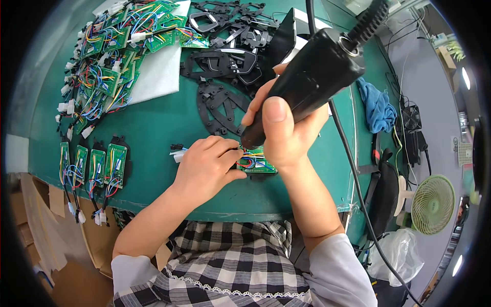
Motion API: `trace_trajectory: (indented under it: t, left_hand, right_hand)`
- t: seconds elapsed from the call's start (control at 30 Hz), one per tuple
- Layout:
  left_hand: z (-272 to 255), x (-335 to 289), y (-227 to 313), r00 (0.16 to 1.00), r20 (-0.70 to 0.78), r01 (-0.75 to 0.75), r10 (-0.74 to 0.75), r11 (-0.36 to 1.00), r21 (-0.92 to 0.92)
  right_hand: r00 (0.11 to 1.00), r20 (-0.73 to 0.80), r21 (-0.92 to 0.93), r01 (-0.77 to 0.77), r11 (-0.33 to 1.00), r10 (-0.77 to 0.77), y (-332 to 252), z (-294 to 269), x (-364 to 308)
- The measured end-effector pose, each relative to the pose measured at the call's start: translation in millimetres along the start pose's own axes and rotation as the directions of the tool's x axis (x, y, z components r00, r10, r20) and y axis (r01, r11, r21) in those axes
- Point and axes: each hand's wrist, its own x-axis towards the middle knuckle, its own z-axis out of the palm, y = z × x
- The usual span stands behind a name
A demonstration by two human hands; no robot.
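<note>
My right hand [289, 123] is wrapped round a thick black electric screwdriver [312, 71]. Its coiled cable leaves the upper end, and its lower end points down at a green circuit board [258, 166] with coloured wires. The tip is hidden behind my hand. Thumb and bent fingers of my left hand [207, 166] close on the left end of that board, covering part of it. White and black connectors [178, 153] poke out left of my left hand. A dark edge shows under the board. Beyond both hands lies an oval black plastic frame [209, 110].
Several wired boards on black backings [116, 163] line the table's left front edge. Behind them is a heap of wired green boards [110, 77] on white foam [157, 77]. Black plastic frames [230, 61] pile up at the back. A blue cloth [377, 107] and green fan [433, 202] are right.
</note>
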Motion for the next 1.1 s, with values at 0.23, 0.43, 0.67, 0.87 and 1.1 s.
trace_trajectory:
  t: [0.23, 0.43, 0.67, 0.87, 1.1]
  left_hand:
    - [-2.4, 0.8, 3.6, 1.000, -0.009, 0.024, -0.024, 1.000, -0.013]
    - [-1.7, 3.7, 6.9, 0.999, 0.011, 0.052, -0.051, 0.998, -0.041]
    - [-1.2, 2.5, 0.3, 1.000, 0.006, -0.005, 0.005, 0.999, -0.046]
    - [6.4, 7.5, -1.4, 1.000, -0.015, 0.007, -0.007, 1.000, -0.014]
    - [5.0, 5.8, -1.8, 0.999, -0.038, 0.020, -0.020, 1.000, -0.013]
  right_hand:
    - [0.981, 0.190, 0.060, -0.043, 0.997, 0.031, 1.9, 6.2, -2.0]
    - [0.965, 0.223, 0.085, -0.163, 0.983, 0.141, -3.6, -1.3, -3.7]
    - [0.961, -0.199, -0.114, 0.171, 0.979, -0.191, -32.5, -56.7, 49.9]
    - [0.936, -0.173, -0.349, 0.231, 0.908, -0.305, -35.9, -75.0, 70.6]
    - [0.944, -0.211, -0.294, 0.188, 0.937, -0.255, -27.7, -63.3, 58.0]
